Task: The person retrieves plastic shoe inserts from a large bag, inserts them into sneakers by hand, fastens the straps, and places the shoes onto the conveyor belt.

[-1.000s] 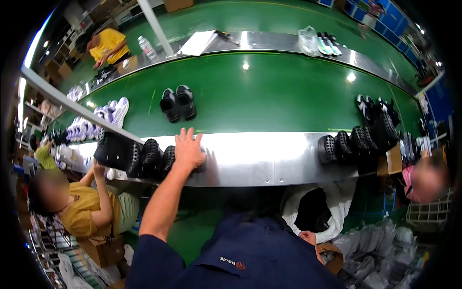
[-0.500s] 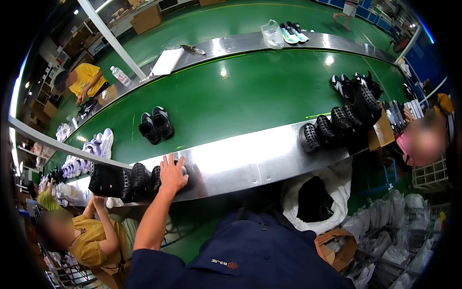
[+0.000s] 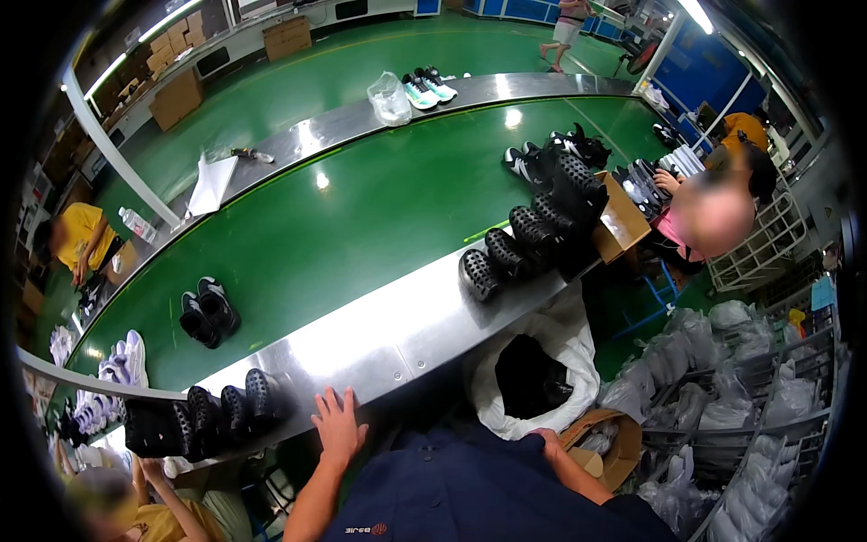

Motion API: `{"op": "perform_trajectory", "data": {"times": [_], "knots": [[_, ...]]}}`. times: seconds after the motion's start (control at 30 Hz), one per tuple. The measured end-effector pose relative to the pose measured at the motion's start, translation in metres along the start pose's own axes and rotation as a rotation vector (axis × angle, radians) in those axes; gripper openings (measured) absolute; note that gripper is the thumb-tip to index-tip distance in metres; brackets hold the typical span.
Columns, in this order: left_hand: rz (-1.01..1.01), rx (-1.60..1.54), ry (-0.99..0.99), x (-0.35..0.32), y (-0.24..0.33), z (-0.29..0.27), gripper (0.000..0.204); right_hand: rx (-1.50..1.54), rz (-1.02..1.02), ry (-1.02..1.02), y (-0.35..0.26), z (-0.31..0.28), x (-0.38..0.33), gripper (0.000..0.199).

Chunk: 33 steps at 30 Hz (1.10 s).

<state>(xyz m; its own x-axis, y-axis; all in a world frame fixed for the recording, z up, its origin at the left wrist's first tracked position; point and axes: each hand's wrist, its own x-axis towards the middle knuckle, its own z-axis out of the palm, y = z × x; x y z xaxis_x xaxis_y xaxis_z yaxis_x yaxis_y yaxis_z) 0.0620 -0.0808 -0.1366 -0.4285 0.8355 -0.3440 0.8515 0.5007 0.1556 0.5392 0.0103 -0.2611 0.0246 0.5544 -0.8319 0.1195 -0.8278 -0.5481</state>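
My left hand (image 3: 340,426) is at the front edge of the metal ledge (image 3: 361,348), fingers spread and nothing in them. To its left stands a row of black, knobbly shoe-shaped pieces (image 3: 235,408), apart from the hand. My right hand (image 3: 549,444) is low by the rim of a white sack (image 3: 492,406) and a round-edged cardboard box (image 3: 623,461); its fingers are mostly hidden. Dark things (image 3: 533,375) lie inside the sack. A second row of knobbly black pieces (image 3: 506,253) stands on the ledge farther right.
A pair of black shoes (image 3: 209,312) sits on the green conveyor belt (image 3: 361,208). White-purple shoes (image 3: 126,361) are at left. A co-worker in yellow (image 3: 163,519) sits left, one in pink (image 3: 691,230) right, beside an open carton (image 3: 621,217). Racks of plastic-wrapped items (image 3: 722,388) stand at right.
My left hand has come off the row of knobbly black pieces and back toward me. The view has turned right, and more of my right forearm shows beside the sack.
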Motion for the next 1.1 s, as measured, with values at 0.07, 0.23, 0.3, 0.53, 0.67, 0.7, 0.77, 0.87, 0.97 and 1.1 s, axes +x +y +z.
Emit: {"op": "perform_trajectory", "data": {"times": [0.07, 0.23, 0.3, 0.53, 0.67, 0.7, 0.77, 0.87, 0.97, 1.1], "knots": [[0.004, -0.009, 0.003, 0.001, -0.002, 0.005, 0.091, -0.132, -0.065, 0.013, -0.004, 0.001, -0.004, 0.012], [-0.013, -0.036, -0.060, 0.003, -0.005, 0.001, 0.094, 0.026, 0.004, -0.094, 0.022, -0.022, 0.005, 0.020], [-0.019, -0.026, -0.074, 0.003, -0.007, 0.001, 0.093, 0.089, -0.007, -0.058, 0.002, 0.008, -0.031, 0.018], [-0.003, -0.018, -0.109, 0.004, -0.012, 0.001, 0.094, 0.176, 0.118, 0.025, 0.006, 0.012, -0.010, 0.016], [0.037, -0.003, -0.147, 0.009, -0.009, -0.007, 0.095, 0.134, 0.079, -0.078, 0.028, 0.000, 0.015, 0.025], [0.039, 0.007, -0.155, 0.010, -0.011, -0.007, 0.098, 0.141, 0.089, -0.071, 0.032, 0.001, 0.012, 0.025], [0.049, 0.017, -0.170, 0.013, -0.012, -0.006, 0.100, 0.352, 0.208, -0.089, 0.040, 0.000, 0.009, 0.023], [0.061, 0.024, -0.184, 0.014, -0.011, -0.007, 0.100, 0.196, -0.080, -0.109, 0.064, -0.007, -0.012, 0.017], [0.026, 0.010, -0.170, 0.007, -0.015, -0.009, 0.097, 0.153, -0.057, -0.107, 0.073, -0.007, -0.019, 0.017], [0.050, 0.018, -0.125, 0.003, -0.014, -0.008, 0.094, 0.070, -0.069, -0.091, 0.078, -0.023, -0.019, 0.017]]}}
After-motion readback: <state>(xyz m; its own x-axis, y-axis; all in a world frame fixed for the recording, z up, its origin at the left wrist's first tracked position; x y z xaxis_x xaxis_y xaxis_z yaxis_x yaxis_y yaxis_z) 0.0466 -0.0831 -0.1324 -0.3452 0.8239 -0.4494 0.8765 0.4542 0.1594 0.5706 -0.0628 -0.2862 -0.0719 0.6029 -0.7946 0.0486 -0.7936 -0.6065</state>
